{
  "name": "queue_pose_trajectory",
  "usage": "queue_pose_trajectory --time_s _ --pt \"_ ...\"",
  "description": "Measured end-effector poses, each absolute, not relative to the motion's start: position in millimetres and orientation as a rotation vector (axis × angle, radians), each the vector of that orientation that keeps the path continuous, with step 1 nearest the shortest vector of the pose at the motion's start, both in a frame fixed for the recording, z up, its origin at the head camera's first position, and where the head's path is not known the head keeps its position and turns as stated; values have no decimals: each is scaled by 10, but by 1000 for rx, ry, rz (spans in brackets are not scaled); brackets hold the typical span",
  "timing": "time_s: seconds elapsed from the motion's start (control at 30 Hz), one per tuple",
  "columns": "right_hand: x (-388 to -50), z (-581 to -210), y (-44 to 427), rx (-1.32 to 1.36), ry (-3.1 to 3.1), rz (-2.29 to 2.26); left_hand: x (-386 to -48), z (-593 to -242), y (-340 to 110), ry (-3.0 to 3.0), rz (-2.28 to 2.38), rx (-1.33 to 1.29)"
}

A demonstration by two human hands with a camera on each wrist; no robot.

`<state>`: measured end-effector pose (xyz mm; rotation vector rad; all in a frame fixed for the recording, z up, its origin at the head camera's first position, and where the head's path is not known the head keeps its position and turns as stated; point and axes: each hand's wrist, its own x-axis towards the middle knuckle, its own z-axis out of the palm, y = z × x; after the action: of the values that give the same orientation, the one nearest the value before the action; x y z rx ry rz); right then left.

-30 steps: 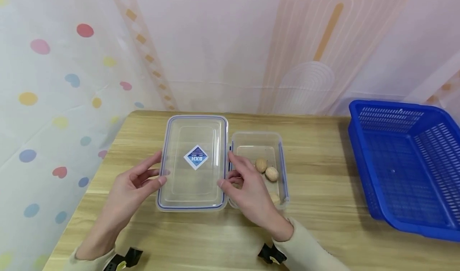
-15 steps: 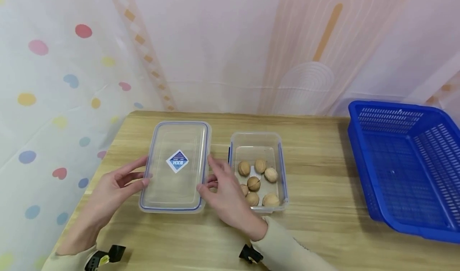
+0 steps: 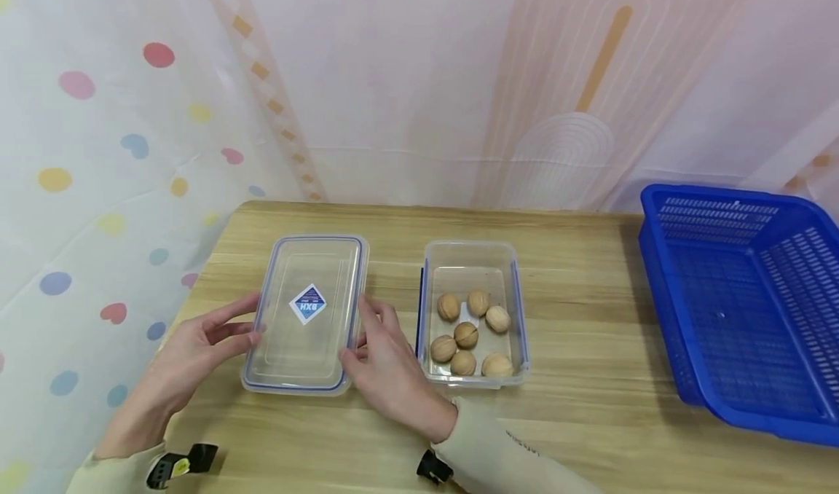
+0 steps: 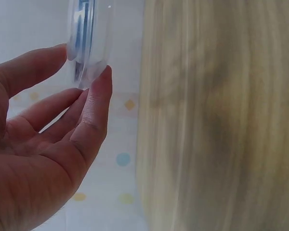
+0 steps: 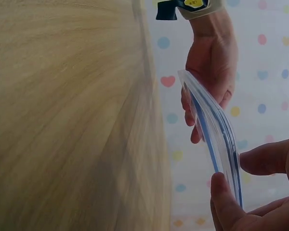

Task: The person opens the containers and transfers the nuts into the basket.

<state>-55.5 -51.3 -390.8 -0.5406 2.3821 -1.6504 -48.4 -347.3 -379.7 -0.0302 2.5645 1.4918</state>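
Between both hands is a clear plastic box lid [image 3: 306, 348] with a blue seal line and a blue-and-white diamond sticker. My left hand [image 3: 199, 348] pinches its left edge, thumb on top and fingers beneath, as the left wrist view shows. At the opposite edge my right hand [image 3: 387, 366] pinches the lid [image 5: 216, 125] between thumb and fingers. In the right wrist view the lid is above the wooden table [image 5: 67, 115]. Just right of the right hand stands the open clear box [image 3: 472, 253], with several walnuts [image 3: 466, 335] on its bottom.
A blue plastic basket [image 3: 714, 312] with slotted sides stands at the table's right. The wooden tabletop [image 3: 583, 319] ends at a patterned cloth backdrop [image 3: 419, 86] behind and at the left. A black strap with a camera [image 3: 180, 466] sits on the left wrist.
Both hands have carried the lid leftward and a little toward the front, away from the box. The walnuts that the right hand covered are now in sight.
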Motion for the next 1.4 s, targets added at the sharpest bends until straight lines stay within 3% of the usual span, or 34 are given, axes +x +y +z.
queue_pose_trajectory --time_s 0.33,0.57,1.03,1.4 --pt "-520 -3700 -315 -543 2338 -1790 -421 -3635 -3314 2550 1634 -28" --pt "-566 -3562 193 -519 2236 -1900 -415 -3495 -2883 2338 1964 154" --pt "-672 -3497 704 -488 2444 -2004 -530 -3432 -2189 2602 1973 184" --pt "-710 -3553 870 -695 2658 -2126 -536 -3494 -1948 2803 2084 320"
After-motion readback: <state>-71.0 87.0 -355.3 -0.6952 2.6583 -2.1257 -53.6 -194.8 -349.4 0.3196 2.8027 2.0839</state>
